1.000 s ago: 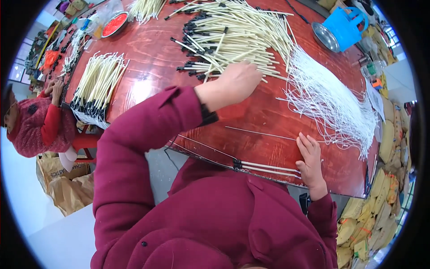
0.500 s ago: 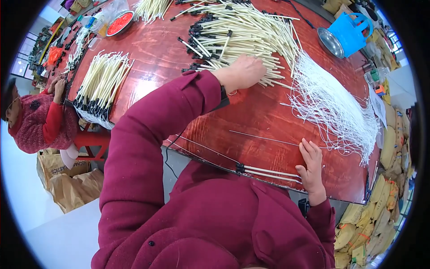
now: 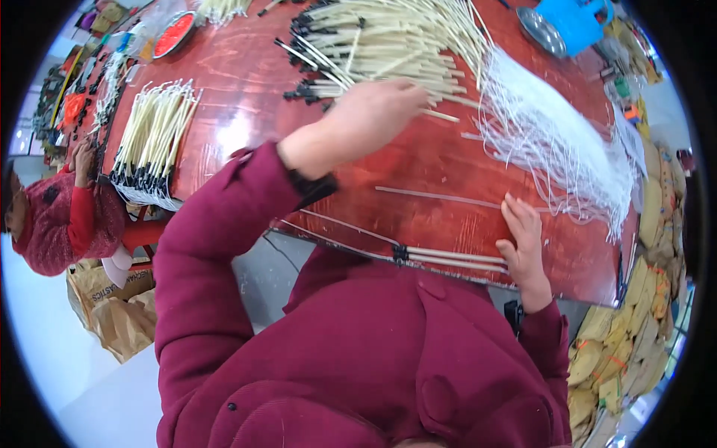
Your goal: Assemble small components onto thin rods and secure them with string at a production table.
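Note:
At the near side of a heap of cream sticks with black end pieces (image 3: 388,41), my left hand (image 3: 370,119) is closed with its back turned up. A cream stick (image 3: 442,116) juts out past its fingers; the grip itself is hidden behind the hand. My right hand (image 3: 525,243) lies on the red table (image 3: 441,168), fingers stretched out and thumb apart. A thin white cord (image 3: 437,196) runs up to its fingertips. Beside its thumb, two cream sticks (image 3: 455,257) lie along the near edge, with black ends and white cords trailing left.
A bundle of white cords (image 3: 553,112) spreads over the right side. Farther back are a blue watering-can-like container (image 3: 575,26) and a metal bowl (image 3: 543,33). Another stick bundle (image 3: 155,134) and a dish of red bits (image 3: 174,35) are leftward. A co-worker (image 3: 71,213) sits far left.
My left hand has drawn back from the heap, leftward and toward me, with a stick showing at its fingers. My right hand keeps its place on the table. The view has tilted slightly.

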Available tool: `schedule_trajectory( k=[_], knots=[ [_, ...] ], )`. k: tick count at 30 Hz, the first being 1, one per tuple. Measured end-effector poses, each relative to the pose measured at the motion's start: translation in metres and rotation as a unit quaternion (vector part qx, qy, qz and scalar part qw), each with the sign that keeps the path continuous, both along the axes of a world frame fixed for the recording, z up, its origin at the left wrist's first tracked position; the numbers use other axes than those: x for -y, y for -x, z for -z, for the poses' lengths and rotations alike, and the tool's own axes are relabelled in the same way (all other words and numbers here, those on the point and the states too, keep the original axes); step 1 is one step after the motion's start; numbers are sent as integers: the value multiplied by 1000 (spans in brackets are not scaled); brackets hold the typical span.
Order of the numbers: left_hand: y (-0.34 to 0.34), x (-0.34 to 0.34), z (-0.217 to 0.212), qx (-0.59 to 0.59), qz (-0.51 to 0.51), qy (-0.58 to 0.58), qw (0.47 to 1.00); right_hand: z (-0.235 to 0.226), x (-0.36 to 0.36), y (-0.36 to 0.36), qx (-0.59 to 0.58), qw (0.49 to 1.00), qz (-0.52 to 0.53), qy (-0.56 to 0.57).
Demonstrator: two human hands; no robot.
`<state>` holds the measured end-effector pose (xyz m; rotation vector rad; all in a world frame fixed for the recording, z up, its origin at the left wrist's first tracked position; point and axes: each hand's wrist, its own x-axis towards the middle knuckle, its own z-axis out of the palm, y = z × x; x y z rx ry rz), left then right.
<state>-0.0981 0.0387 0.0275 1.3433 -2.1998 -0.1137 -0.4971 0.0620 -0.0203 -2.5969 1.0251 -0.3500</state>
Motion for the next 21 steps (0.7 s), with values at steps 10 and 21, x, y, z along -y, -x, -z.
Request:
schedule_trajectory(
  k=[10, 21],
  knots=[
    [-55, -134, 26, -38, -150, -215, 964, -2, 1, -3, 10, 1000, 4, 2],
    [-39, -141, 32, -99, -131, -190, 968, -5, -2, -8, 10, 1000, 8, -3]
  ],
)
